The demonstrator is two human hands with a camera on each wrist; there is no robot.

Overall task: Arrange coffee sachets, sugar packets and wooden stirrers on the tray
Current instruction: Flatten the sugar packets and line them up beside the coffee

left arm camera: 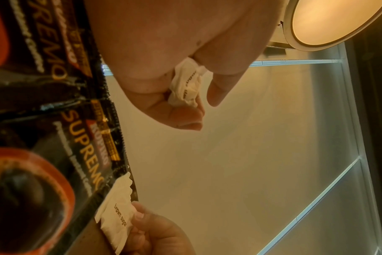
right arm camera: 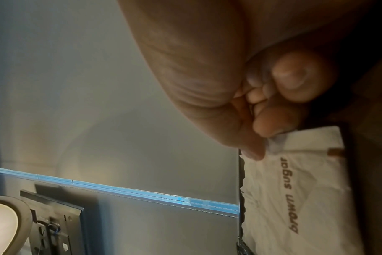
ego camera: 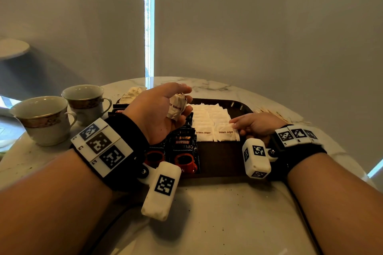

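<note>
Sugar packets (ego camera: 211,122): we count white rows along the tray's (ego camera: 238,105) middle. Our right hand (ego camera: 256,124) pinches the near-right packet's (ego camera: 226,134) edge, fingers curled. Our left hand (ego camera: 159,109), raised, grips a crumpled bunch of packets (ego camera: 176,107). Coffee sachets (ego camera: 183,151): tray's left side. Wooden stirrers (ego camera: 273,115): table (ego camera: 207,213), beyond the tray's right edge. Two cups (ego camera: 62,112): table's left edge.

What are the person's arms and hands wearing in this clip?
Both forearms are bare, no sleeves. Each wrist carries a black strap with a white plate of three black-and-white square code tags. A white, rounded camera block with its own code tags hangs from each strap on a small bracket. The left hand and right hand wear no gloves; no rings show. No cables are clearly visible.
</note>
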